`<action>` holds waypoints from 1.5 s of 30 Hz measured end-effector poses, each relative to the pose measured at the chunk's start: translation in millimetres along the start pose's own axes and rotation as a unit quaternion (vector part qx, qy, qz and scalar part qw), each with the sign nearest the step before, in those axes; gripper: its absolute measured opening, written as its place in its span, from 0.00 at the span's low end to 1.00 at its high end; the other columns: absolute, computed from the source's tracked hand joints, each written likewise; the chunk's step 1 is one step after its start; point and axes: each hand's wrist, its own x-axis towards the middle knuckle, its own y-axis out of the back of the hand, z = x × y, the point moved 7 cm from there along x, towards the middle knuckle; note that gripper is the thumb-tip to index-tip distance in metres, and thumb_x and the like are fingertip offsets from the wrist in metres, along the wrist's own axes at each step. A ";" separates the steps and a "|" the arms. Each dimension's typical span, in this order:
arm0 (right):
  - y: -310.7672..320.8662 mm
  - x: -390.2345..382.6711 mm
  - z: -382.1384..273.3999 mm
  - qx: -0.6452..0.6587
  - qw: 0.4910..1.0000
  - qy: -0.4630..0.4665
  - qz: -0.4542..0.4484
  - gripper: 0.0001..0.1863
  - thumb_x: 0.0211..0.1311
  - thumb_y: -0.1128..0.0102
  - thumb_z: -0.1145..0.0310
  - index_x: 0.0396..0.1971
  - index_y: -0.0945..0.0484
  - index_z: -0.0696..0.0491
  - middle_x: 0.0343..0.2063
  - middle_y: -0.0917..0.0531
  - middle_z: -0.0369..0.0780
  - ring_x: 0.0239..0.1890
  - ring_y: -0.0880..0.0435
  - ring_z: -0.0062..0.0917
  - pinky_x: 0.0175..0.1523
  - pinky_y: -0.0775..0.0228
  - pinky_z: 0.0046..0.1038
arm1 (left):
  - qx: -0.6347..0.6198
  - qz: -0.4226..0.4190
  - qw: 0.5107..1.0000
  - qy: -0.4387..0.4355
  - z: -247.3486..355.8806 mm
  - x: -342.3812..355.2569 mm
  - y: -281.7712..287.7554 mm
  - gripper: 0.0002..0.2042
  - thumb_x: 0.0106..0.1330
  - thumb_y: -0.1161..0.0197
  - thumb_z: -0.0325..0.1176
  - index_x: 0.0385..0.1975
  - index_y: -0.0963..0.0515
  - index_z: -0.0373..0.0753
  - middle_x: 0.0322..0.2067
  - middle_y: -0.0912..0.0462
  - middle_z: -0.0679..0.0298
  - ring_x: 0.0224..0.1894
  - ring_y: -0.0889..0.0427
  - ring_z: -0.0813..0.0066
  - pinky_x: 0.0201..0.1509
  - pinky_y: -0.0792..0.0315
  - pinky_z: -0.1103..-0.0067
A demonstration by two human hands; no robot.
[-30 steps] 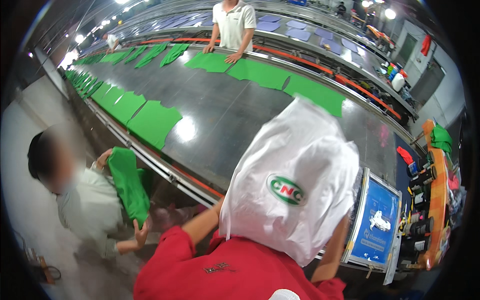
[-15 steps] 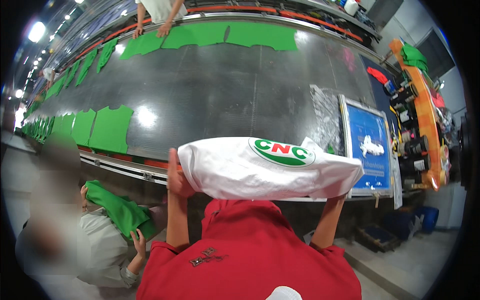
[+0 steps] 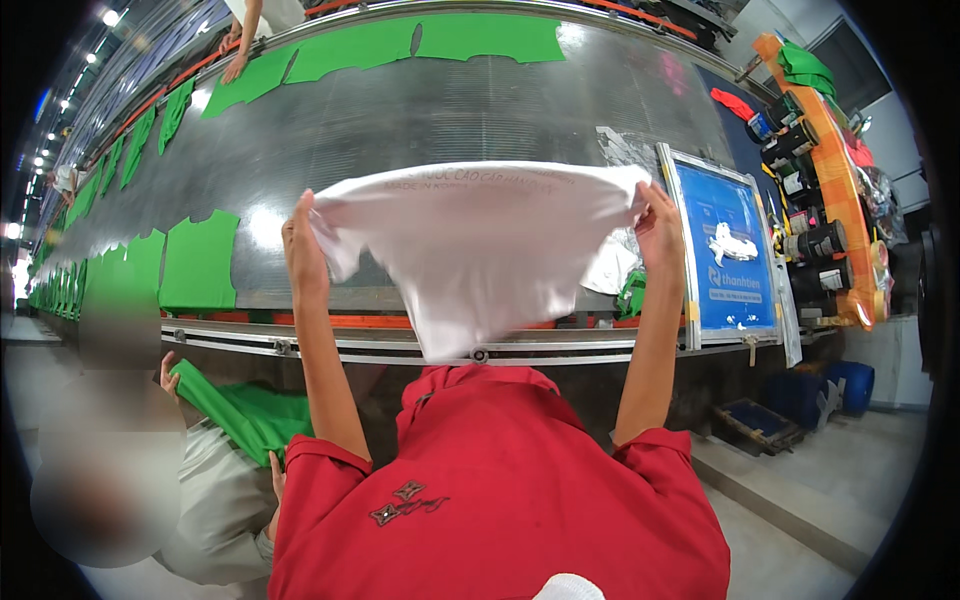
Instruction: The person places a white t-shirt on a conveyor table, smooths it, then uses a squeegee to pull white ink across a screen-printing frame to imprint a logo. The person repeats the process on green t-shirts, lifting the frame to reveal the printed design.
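Observation:
A white T-shirt [image 3: 465, 250] hangs stretched out in front of me, with faint small print along its upper edge. My left hand [image 3: 305, 232] pinches its upper left corner, and my right hand [image 3: 652, 222] grips the upper right one. Its lower part dangles over the near rail of a long dark metal table [image 3: 500, 120]. Just right of my right hand lies a screen frame [image 3: 725, 240] with a blue mesh and a white smear on it. Behind the shirt's right side are crumpled white and clear sheets [image 3: 620, 150] and a small green cloth [image 3: 630, 295].
Green fabric pieces [image 3: 198, 262] line both long edges of the table. A co-worker at lower left holds green cloth [image 3: 240, 410]; another's hand [image 3: 236, 65] rests across the table. An orange shelf [image 3: 830, 160] with dark containers stands right. Blue drums [image 3: 850, 390] sit below.
The white shirt has gone from bunched with a large logo showing to spread out, faint print uppermost. Both my hands moved forward with it, and my view has swung toward the table.

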 end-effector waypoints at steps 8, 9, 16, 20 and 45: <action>13.0 -45.5 -2.5 -0.064 0.996 0.049 0.043 0.21 0.73 0.39 0.71 0.61 0.24 0.63 0.49 0.14 0.41 0.50 0.13 0.24 0.52 0.19 0.26 | 0.005 0.071 0.997 -0.010 -14.2 -30.6 11.5 0.24 0.80 0.47 0.52 0.29 0.17 0.39 0.26 0.23 0.72 0.38 0.24 0.84 0.48 0.32 0.79; 17.9 -48.8 10.7 -0.068 0.995 0.036 0.061 0.20 0.73 0.39 0.71 0.61 0.24 0.63 0.46 0.14 0.40 0.45 0.14 0.21 0.46 0.20 0.24 | 0.028 0.055 0.998 0.030 -43.0 -29.0 27.1 0.23 0.80 0.47 0.51 0.35 0.18 0.36 0.33 0.22 0.67 0.44 0.23 0.81 0.54 0.32 0.78; 67.3 -79.8 121.9 -0.113 0.984 -0.109 0.090 0.20 0.72 0.38 0.71 0.61 0.23 0.59 0.27 0.20 0.25 0.17 0.35 0.04 0.17 0.51 0.15 | 0.402 0.054 0.913 0.037 -232.0 -51.0 151.2 0.22 0.79 0.46 0.44 0.48 0.19 0.25 0.44 0.21 0.47 0.50 0.21 0.66 0.58 0.31 0.70; 103.5 -106.2 161.4 -0.157 0.967 -0.161 0.123 0.20 0.72 0.38 0.71 0.60 0.22 0.61 0.31 0.16 0.28 0.21 0.28 0.06 0.22 0.43 0.15 | 0.372 0.041 0.918 0.129 -240.3 -112.4 98.4 0.26 0.79 0.47 0.46 0.34 0.19 0.23 0.24 0.22 0.40 0.31 0.18 0.54 0.42 0.28 0.59; 26.5 -132.6 219.0 -0.594 0.780 0.091 -0.174 0.14 0.71 0.44 0.65 0.49 0.18 0.55 0.43 0.13 0.48 0.48 0.16 0.48 0.56 0.28 0.47 | 0.460 -0.237 0.856 0.016 -247.5 -154.0 -24.4 0.11 0.72 0.41 0.34 0.43 0.17 0.33 0.36 0.15 0.50 0.46 0.18 0.46 0.53 0.25 0.61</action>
